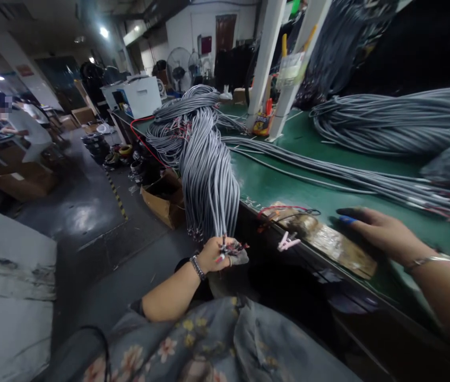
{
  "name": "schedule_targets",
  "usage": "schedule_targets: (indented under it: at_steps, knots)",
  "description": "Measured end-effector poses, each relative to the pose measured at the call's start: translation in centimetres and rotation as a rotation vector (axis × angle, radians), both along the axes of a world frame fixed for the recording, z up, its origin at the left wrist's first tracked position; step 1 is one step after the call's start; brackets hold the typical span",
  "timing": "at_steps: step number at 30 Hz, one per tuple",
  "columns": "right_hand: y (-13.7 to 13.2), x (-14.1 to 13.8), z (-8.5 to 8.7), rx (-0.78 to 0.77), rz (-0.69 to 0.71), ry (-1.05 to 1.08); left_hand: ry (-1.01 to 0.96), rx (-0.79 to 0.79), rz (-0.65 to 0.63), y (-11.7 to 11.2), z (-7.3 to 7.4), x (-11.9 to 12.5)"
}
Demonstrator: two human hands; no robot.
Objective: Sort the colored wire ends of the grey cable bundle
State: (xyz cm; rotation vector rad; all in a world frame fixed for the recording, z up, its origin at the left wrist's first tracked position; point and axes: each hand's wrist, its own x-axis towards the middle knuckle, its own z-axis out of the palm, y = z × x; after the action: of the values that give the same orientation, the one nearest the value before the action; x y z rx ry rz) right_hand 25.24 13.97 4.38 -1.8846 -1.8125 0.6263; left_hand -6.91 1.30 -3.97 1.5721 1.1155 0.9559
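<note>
Closed firmly, the left hand holds a cluster of stripped cable ends just below the centre of the frame, its fingers wrapped around them. The right hand, at the lower right, has its fingers loosely extended and nothing visible in them; I cannot tell whether it touches the green bench top.

The thick hank of grey cables spreads from the upper centre down to the left hand, with other tips hanging free beside that hand. Only 1 hand restrains the gathered ends, so a slackening grip could let some slide out and mix with the loose tips. Squeezing too hard could bend the thin bared wires. Much of the hank seems to hang past the bench edge; its weight could drag more down toward the cardboard box at left of centre.

Near the bench edge, right of centre, the pink clip and the red wire could snag a cable drawn sideways across them.
</note>
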Motion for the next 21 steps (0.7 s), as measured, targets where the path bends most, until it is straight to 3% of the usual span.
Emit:
schedule_targets:
  at_steps: [1,3,5,7,9,11,13,15,21]
  knots:
    - [-0.6,-0.3,0.8,-0.061,-0.033,0.036,0.002,0.023,-0.005,0.2,0.0,0.2]
    - [-2.8,-0.7,2.1,-0.032,-0.05,0.005,0.018,0.056,-0.012,0.4,0.0,0.7]
    - [-6.0,-1.2,2.4,0.078,0.083,0.069,0.033,0.07,0.018,0.3,-0.1,1.2]
    - [-9.7,-2.2,1.5,0.186,0.257,0.207,0.03,0.063,0.067,-0.1,-0.3,1.9]
    - [-13.1,-3.9,-0.6,0.196,0.418,0.311,0.005,0.05,0.11,-0.5,-0.3,2.6]
    - [-15.3,-6.1,-2.9,0.188,0.458,0.41,-0.055,0.04,0.138,-0.8,0.0,3.2]
    - [-16.1,-8.3,-4.7,0.232,0.483,0.463,-0.134,0.004,0.158,-1.0,0.5,3.6]
    - [-15.9,-10.1,-5.4,0.302,0.529,0.491,-0.201,-0.03,0.15,-1.0,1.1,3.6]
    - [-14.6,-12.0,-4.8,0.415,0.656,0.476,-0.161,0.051,0.082,-1.5,2.1,2.7]
